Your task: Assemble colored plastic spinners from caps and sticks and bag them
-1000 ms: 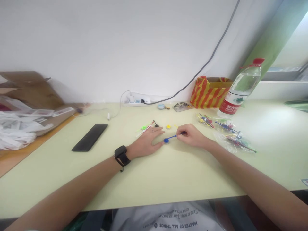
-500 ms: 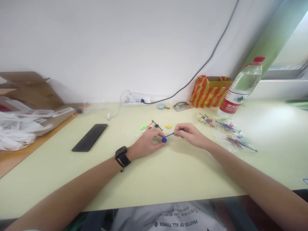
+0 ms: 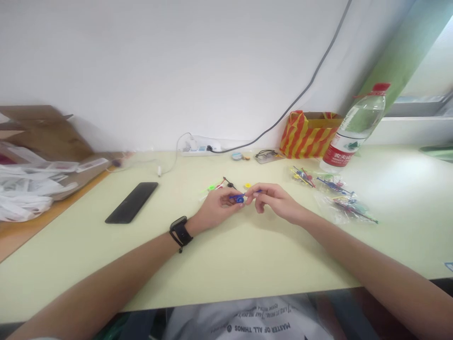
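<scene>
My left hand, with a black watch on its wrist, pinches a small round blue plastic piece between thumb and fingers. Closed on a thin blue plastic stick, my right hand is just to the right, its fingertips close to the left ones. The stick's inner end meets the round piece or lies right by it; the fingers hide the exact contact. Just behind my hands lie a yellow round piece, a black piece and a green piece, partly covered by my left hand.
A black phone-like slab lies on the left. Clear bags of coloured parts are at the right, near a striped paper bag and a large water bottle. A power strip stands against the wall; a cardboard box is far left.
My left hand has tilted and lifted the round blue piece slightly. My right hand has shifted left with the stick, bringing the fingertips of both hands closer together.
</scene>
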Demonstrator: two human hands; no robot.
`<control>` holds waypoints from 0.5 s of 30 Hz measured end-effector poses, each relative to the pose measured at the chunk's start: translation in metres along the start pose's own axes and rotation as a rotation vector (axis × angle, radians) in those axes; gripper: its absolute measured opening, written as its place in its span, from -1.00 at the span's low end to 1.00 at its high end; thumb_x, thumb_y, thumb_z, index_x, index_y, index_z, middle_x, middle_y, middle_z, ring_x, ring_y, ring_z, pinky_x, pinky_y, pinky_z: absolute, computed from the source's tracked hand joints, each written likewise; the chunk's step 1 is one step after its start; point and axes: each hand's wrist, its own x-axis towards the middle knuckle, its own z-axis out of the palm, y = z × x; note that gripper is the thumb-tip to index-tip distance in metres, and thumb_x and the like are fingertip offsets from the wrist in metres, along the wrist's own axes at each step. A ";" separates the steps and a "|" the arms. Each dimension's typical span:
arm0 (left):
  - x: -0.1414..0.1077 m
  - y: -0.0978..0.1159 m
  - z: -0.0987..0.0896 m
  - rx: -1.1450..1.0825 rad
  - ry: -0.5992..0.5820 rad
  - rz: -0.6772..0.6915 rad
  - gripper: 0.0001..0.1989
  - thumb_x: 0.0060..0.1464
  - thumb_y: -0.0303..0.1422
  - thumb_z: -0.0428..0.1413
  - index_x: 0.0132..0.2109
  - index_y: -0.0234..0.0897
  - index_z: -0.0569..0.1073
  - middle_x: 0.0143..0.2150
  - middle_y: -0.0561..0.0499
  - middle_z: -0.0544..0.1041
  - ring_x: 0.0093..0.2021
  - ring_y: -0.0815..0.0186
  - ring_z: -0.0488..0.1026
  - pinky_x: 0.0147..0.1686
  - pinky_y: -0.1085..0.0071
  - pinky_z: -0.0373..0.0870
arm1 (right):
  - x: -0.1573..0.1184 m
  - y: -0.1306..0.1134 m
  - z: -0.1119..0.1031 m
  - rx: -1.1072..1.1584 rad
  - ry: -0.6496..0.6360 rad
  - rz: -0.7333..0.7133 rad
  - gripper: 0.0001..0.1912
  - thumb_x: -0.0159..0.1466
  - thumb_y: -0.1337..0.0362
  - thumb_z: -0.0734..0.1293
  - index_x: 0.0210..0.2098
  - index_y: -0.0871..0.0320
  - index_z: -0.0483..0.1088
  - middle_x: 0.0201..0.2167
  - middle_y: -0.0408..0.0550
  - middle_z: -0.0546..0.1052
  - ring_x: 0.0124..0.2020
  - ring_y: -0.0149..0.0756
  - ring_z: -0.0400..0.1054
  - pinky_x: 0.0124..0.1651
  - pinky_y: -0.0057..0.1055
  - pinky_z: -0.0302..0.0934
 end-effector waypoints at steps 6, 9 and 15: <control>-0.001 0.000 -0.001 -0.011 -0.030 -0.010 -0.64 0.19 -0.25 0.29 0.08 -0.31 0.60 -0.09 -0.16 0.60 -0.07 0.13 0.58 -0.01 0.22 0.55 | 0.000 0.004 -0.002 0.117 -0.071 0.043 -0.69 0.43 0.09 0.29 0.01 0.12 0.51 -0.16 0.03 0.60 -0.42 -0.34 0.43 -0.23 -0.29 0.33; -0.001 0.004 -0.002 -0.007 -0.055 -0.005 -0.62 0.19 -0.25 0.29 0.10 -0.30 0.59 -0.06 -0.17 0.61 -0.02 0.10 0.58 0.05 0.18 0.53 | -0.001 0.003 -0.002 0.143 -0.100 0.062 -0.72 0.44 0.09 0.28 0.02 0.09 0.46 -0.21 -0.01 0.60 -0.40 -0.33 0.44 -0.21 -0.30 0.32; -0.001 0.006 0.000 -0.110 -0.078 0.014 -0.66 0.18 -0.28 0.31 0.07 -0.31 0.59 -0.07 -0.15 0.63 -0.08 0.17 0.60 0.02 0.26 0.54 | -0.003 0.002 0.004 -0.012 -0.097 0.052 -0.77 0.47 0.05 0.25 -0.03 0.06 0.31 -0.32 -0.11 0.57 -0.41 -0.35 0.42 -0.27 -0.37 0.28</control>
